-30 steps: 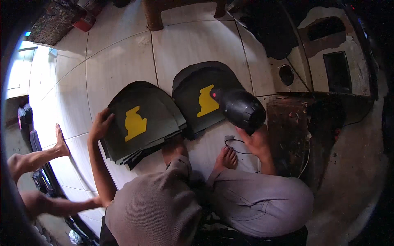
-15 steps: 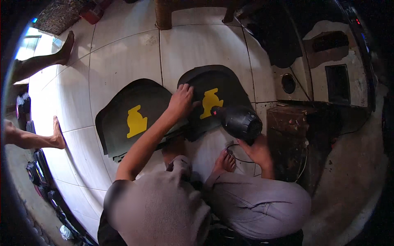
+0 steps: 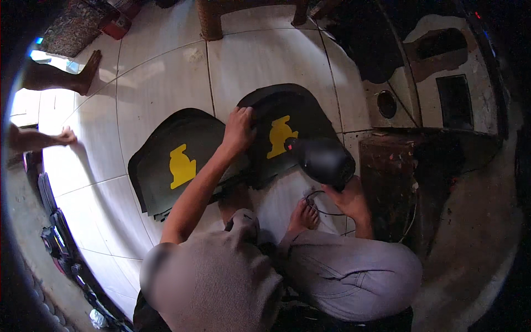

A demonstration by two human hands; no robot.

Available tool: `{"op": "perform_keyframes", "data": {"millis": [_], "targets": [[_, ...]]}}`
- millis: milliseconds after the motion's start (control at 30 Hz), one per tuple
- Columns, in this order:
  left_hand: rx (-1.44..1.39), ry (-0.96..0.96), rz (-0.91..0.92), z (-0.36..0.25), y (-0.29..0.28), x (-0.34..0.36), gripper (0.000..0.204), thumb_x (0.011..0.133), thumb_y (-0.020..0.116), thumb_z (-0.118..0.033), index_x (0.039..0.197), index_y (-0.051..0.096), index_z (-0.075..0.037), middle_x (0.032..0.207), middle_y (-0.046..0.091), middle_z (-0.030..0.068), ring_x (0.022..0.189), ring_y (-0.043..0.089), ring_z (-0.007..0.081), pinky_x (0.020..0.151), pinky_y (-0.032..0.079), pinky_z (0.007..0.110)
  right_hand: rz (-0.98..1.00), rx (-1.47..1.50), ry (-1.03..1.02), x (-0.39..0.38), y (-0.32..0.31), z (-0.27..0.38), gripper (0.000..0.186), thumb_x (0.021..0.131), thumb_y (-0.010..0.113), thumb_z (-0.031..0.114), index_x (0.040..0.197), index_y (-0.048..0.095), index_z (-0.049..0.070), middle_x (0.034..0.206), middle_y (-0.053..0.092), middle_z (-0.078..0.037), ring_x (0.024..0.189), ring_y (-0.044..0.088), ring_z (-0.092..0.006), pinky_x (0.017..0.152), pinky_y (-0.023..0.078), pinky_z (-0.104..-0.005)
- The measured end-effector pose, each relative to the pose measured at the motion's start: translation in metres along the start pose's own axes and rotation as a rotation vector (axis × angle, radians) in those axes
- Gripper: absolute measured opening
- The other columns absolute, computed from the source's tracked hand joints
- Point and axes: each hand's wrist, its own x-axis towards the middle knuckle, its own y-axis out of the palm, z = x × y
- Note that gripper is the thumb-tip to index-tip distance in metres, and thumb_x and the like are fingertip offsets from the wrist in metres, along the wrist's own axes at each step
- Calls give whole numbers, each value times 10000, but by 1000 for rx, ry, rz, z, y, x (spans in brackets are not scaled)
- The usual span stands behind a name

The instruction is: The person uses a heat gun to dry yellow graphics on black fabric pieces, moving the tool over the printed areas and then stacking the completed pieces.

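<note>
Two stacks of dark grey-green, round-topped panels lie on the tiles. The left stack point(image 3: 149, 174) bears a yellow shape point(image 3: 181, 166); a similar yellow shape point(image 3: 279, 135) is on the right stack point(image 3: 304, 110). My left hand point(image 3: 238, 130), fingers curled, grips the upper-left edge of the right stack. My right hand point(image 3: 348, 202) holds a black hot-air blower point(image 3: 323, 163) by its handle, with the red-marked nozzle over the right yellow shape. A dark cord point(image 3: 326, 213) hangs beside my right hand, near my bare foot point(image 3: 301, 216).
Another person's bare legs and feet point(image 3: 66, 77) extend in from the left. A wooden furniture leg point(image 3: 209, 25) stands at the top, with a red container point(image 3: 116, 25) left of it. Worn boxes with openings point(image 3: 453, 99) line the right. Dark stacked items point(image 3: 55, 232) edge the left.
My left hand has moved from the left stack's edge up and right to the right stack. The blower sits slightly lower. The other person's legs have shifted upward.
</note>
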Motion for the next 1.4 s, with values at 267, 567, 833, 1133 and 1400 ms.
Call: {"op": "perform_keyframes", "data": {"millis": [267,567,833,1133,1400], "targets": [[-70,18,38,0,-4,-5,83,802,644,-47,880,649,-21,858,664,156,886,603,379,792,498,464,8,27,-29,-1,-1,0,299,835,720,239,1019,670,9,943,712,-209,905,700,-383,767,539,-442],[-301,171,-302,-30,-32,-10,172,901,584,-13,1069,614,7,935,667,194,837,643,356,723,531,379,-141,46,-170,6,9,-2,362,833,721,217,1138,648,36,1053,709,-174,970,691,-352,861,527,-435],[-295,-285,-361,-37,-137,-19,189,1002,521,-149,928,547,23,719,555,185,645,558,221,607,450,355,-91,154,99,6,3,4,404,855,748,164,1206,601,29,1155,645,-104,1051,612,-225,930,471,-367],[35,-626,43,102,-206,-117,294,998,542,-237,944,577,50,951,661,211,885,620,379,793,480,406,-15,-23,45,4,-7,1,317,835,734,253,1013,672,-3,931,711,-227,891,698,-386,770,538,-443],[161,-89,-240,49,-141,-82,264,836,721,-177,1039,627,-37,1017,648,162,977,606,367,820,495,446,-22,-133,3,1,-11,-17,300,832,759,249,987,702,-2,835,726,-165,777,722,-261,701,540,-389]]}}
